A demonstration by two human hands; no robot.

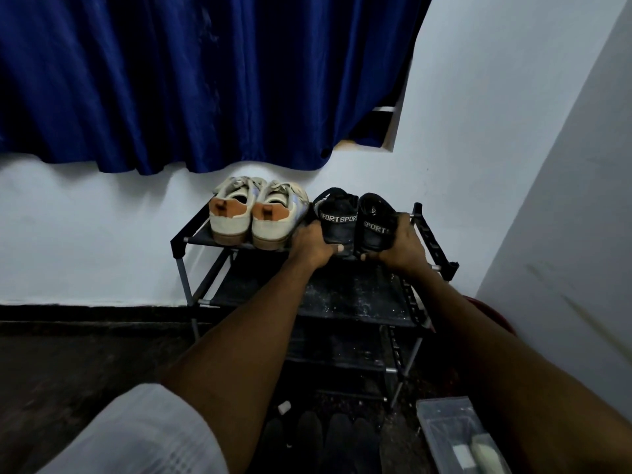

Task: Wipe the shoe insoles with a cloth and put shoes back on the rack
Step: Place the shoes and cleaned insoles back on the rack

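Head view: both hands are on the black pair at the top shelf of the rack (433, 238). The left hand (313, 247) has its grip closed round the heel of the left black shoe (337, 218), fingers down the outer side, thumb at the sole edge. The right hand (403, 247) has its grip wrapped the same way round the heel of the right black shoe (375, 222), fingers next to the rack's side rail. The two shoes are side by side, heels toward the camera, "SPORT" on the heel bands, on the right half of the shelf; can't tell if they're fully set down. The beige sneakers (253, 217) stand just left of them on the same shelf, heels out. Lower shelves are speckled white. A blue curtain (171, 80) hangs above. A clear plastic box (441, 424) sits on the floor, bottom right
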